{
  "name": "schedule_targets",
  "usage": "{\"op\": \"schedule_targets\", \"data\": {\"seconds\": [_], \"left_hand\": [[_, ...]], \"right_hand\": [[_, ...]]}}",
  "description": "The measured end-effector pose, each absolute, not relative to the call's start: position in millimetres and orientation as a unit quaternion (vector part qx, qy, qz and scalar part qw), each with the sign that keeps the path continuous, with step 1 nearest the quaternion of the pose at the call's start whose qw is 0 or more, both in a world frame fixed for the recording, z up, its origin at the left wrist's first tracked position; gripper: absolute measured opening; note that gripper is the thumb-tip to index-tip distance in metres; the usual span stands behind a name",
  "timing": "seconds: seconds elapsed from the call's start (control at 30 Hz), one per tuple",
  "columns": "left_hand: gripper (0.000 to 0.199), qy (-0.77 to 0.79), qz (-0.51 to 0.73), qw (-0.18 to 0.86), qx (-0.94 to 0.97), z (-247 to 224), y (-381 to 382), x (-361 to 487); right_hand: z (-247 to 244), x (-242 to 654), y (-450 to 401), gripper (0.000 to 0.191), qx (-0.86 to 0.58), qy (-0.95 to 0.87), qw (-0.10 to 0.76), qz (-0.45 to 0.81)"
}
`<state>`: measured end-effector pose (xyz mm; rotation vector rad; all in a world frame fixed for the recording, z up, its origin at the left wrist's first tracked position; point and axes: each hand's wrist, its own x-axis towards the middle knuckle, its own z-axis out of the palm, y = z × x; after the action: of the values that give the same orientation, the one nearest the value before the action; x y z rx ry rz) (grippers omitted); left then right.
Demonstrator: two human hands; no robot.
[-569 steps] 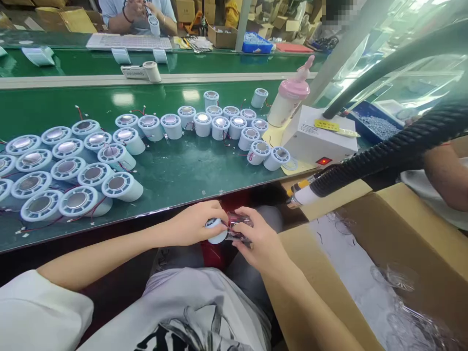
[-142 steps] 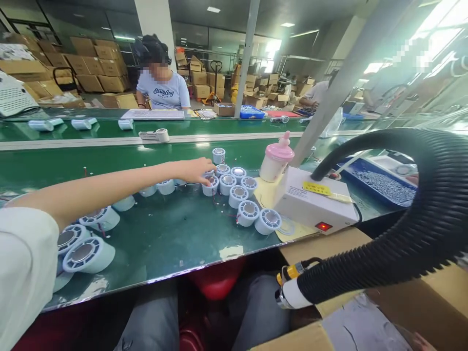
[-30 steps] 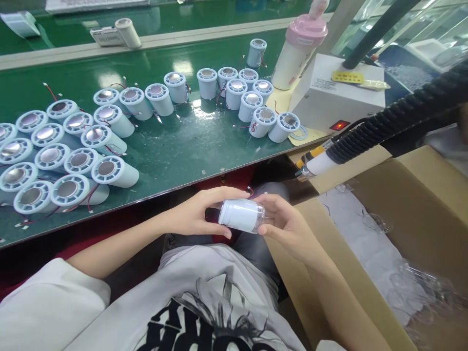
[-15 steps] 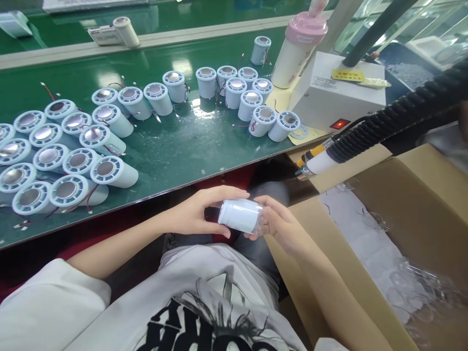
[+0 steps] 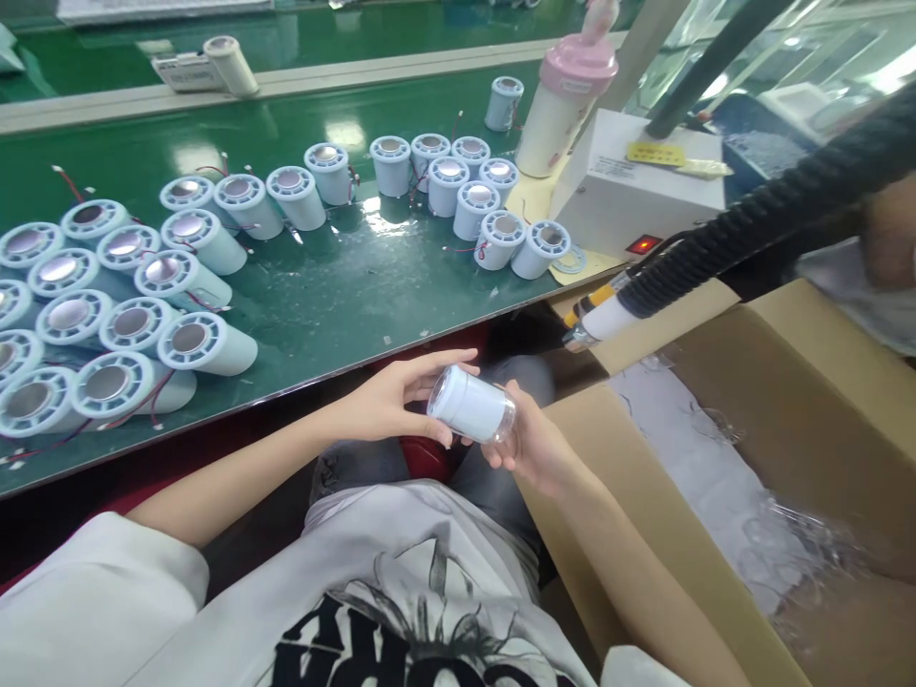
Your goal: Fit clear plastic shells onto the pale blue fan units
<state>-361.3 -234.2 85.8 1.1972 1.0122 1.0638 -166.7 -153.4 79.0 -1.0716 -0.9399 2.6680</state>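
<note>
A light blue cylinder [image 5: 468, 405], in a clear plastic sleeve [image 5: 507, 420] that juts past its lower right end, is held over my lap, tilted. My right hand [image 5: 536, 439] grips it from the right and below, some fingers hidden behind it. Around its upper left end, my left hand [image 5: 390, 396] makes a loose C, fingers stretched above and thumb below. Whether the left fingertips touch the cylinder I cannot tell. On the green bench [image 5: 336, 286] stand several similar blue cylinders [image 5: 207, 343] with round metal tops and thin red wires.
An open cardboard box [image 5: 608, 487] with clear plastic pieces [image 5: 801, 534] is at my right. Above it runs a black corrugated hose [image 5: 716, 248]. A white device [image 5: 644, 181] with a lit red switch and a pink-lidded bottle [image 5: 562, 105] stand at the bench's right end.
The cylinder has turned so its upper left end shows more. My right fingers have shifted lower on it, and the left fingers have straightened and spread. The view has moved slightly right.
</note>
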Motion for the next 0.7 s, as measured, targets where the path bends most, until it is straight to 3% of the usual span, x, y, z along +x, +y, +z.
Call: {"op": "schedule_targets", "data": {"seconds": [0.33, 0.7], "left_hand": [[0.073, 0.414, 0.417, 0.653, 0.479, 60, -125, -328], [0.064, 0.419, 0.373, 0.639, 0.527, 76, -111, -330]], "right_hand": [[38, -147, -111, 0.051, -0.388, -0.242, 0.248, 0.854], [43, -144, -98, 0.053, -0.353, -0.224, 0.258, 0.871]]}}
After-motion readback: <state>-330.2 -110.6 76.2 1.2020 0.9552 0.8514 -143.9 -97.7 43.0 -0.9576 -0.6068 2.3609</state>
